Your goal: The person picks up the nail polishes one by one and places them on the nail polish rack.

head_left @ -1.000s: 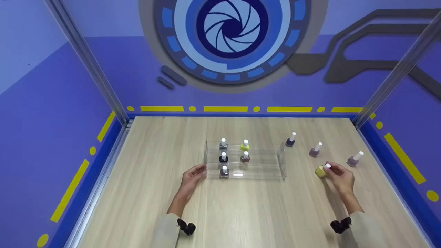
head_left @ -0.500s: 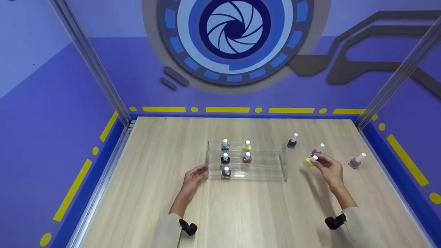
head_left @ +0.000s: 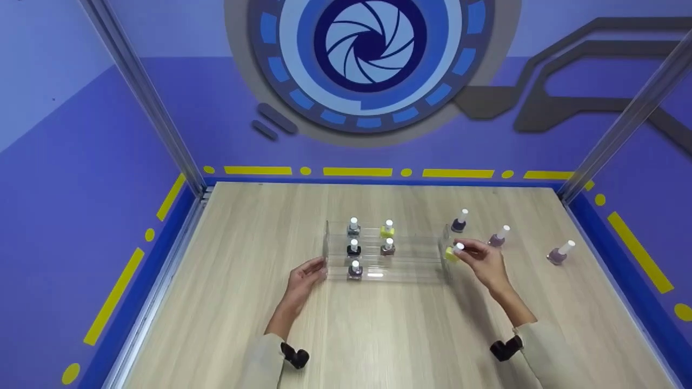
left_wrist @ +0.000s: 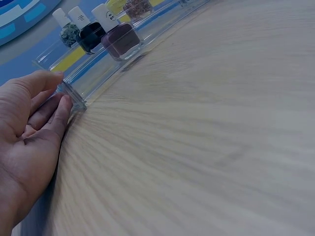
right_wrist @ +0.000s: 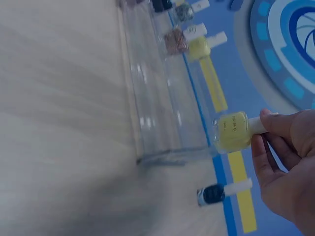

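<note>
left hand (head_left: 304,278): fingers relaxed, laid against clear rack's (head_left: 386,259) end | right hand (head_left: 484,261): yellow polish bottle (head_left: 451,252) pinched by white cap, held just off rack's other end above counter (head_left: 378,335) | bottle judged small, light, glass, breakable, slick; cap best gripped

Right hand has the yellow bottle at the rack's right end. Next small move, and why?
Probably carry the yellow nail polish bottle leftward over the clear acrylic tiered rack and lower it upright onto a free spot right of the bottles already there. The right hand pinches it by the white cap, level with the rack's right end wall; the left hand touches the left end, seemingly steadying it.
</note>
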The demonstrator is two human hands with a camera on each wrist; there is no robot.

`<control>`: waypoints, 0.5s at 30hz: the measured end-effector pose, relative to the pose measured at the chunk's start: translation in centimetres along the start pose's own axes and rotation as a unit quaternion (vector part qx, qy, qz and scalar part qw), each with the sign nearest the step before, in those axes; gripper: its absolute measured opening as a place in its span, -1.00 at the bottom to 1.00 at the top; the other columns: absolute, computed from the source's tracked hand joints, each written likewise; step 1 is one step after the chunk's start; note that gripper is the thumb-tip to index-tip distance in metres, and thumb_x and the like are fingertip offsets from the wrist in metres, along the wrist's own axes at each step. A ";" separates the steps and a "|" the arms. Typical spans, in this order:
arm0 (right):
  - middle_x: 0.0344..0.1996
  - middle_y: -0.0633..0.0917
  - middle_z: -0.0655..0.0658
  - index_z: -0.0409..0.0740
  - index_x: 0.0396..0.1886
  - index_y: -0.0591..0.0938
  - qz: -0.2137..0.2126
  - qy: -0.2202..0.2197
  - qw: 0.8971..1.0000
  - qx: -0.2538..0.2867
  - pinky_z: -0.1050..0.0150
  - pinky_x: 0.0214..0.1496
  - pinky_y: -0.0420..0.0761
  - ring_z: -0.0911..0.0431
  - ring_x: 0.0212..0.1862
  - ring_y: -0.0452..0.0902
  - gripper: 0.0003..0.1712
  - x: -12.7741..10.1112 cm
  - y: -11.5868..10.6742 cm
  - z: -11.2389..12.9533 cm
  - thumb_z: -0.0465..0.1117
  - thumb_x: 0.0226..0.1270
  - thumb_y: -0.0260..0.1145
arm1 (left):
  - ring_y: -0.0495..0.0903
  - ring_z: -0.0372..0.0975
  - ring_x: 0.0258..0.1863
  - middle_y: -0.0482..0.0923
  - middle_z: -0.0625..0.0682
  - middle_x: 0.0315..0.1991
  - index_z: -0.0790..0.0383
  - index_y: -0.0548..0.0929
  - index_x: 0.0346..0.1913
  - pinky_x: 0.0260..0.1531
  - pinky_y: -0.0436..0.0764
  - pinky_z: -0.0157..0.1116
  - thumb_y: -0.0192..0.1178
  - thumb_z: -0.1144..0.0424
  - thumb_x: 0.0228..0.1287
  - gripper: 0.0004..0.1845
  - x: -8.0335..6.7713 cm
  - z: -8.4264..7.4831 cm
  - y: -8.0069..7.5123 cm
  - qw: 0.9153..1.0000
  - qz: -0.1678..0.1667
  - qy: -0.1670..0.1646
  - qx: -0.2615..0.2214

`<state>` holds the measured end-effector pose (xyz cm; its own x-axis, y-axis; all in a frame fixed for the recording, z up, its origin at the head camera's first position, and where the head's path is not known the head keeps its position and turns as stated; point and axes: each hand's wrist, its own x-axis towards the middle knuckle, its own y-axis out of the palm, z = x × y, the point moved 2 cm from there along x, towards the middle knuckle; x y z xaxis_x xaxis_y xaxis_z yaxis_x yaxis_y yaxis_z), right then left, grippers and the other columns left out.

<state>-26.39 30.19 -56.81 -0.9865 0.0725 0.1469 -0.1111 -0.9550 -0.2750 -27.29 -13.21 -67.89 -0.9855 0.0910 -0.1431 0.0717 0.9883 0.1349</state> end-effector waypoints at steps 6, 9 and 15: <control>0.03 0.74 -0.41 -0.43 0.06 0.69 0.035 -0.012 0.999 0.012 0.55 -0.04 0.67 0.38 -0.09 0.67 -0.67 0.0 1.9 1.4 -0.41 0.32 0.41 | 0.46 0.04 0.42 0.43 0.36 0.41 0.44 0.44 0.39 0.24 0.60 -0.39 0.22 0.34 0.45 -0.48 0.0 -0.1 0.0 1.000 -0.001 0.003 0.000; 0.04 0.72 -0.45 -0.40 0.07 0.70 0.053 -0.010 0.998 0.018 0.56 -0.04 0.67 0.37 -0.09 0.67 -0.67 -0.1 3.0 1.7 -0.39 0.33 0.41 | 0.48 0.01 0.40 0.44 0.35 0.41 0.44 0.46 0.38 0.22 0.61 -0.40 0.22 0.34 0.45 -0.49 0.0 -0.1 0.0 1.000 -0.001 0.003 -0.004; 0.05 0.74 -0.38 -0.36 0.08 0.70 0.079 0.011 0.997 -0.002 0.56 -0.01 0.64 0.35 -0.07 0.66 -0.67 -0.3 5.2 1.7 -0.39 0.34 0.40 | 0.45 0.01 0.42 0.44 0.32 0.41 0.41 0.47 0.38 0.23 0.59 -0.42 0.23 0.33 0.44 -0.49 0.0 0.0 0.0 1.000 -0.002 -0.003 -0.006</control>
<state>-26.49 24.69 -56.65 -0.9942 -0.0719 0.0805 0.0450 -0.9540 -0.2962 -27.29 -13.21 -67.88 -0.9847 0.0882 -0.1504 0.0662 0.9871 0.1456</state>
